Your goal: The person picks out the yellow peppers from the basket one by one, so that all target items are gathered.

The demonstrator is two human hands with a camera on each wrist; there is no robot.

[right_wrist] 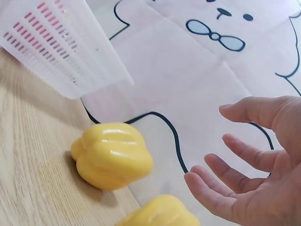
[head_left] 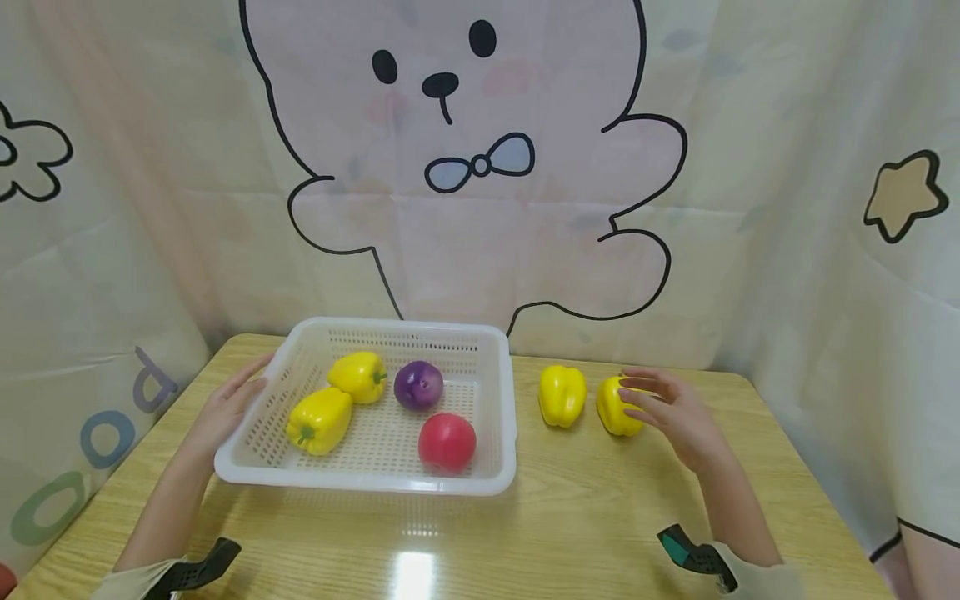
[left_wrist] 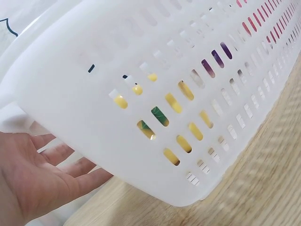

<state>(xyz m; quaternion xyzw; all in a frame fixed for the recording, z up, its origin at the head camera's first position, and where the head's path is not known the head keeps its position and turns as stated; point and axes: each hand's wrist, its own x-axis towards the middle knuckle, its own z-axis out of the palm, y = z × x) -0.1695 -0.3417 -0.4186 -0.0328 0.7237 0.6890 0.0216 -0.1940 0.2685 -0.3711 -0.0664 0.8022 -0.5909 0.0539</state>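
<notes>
A white plastic basket (head_left: 375, 477) stands on the table, holding two yellow bell peppers (head_left: 319, 421), a purple round vegetable (head_left: 418, 386) and a red round one (head_left: 447, 443). Against the basket's left side rests my left hand (head_left: 225, 410), its fingers extended along the wall; the left wrist view shows its fingers (left_wrist: 56, 155) beside the basket's end. My right hand (head_left: 678, 412) hovers by a yellow bell pepper (head_left: 617, 408) right of the basket, fingers spread and holding nothing. Another yellow bell pepper (head_left: 562, 397) lies between that one and the basket.
The wooden table (head_left: 570, 517) reaches back to a curtain (head_left: 465, 250) printed with a cartoon bear. Curtain cloth also hangs at both sides. Black straps (head_left: 198, 571) circle the wrists over pale sleeves.
</notes>
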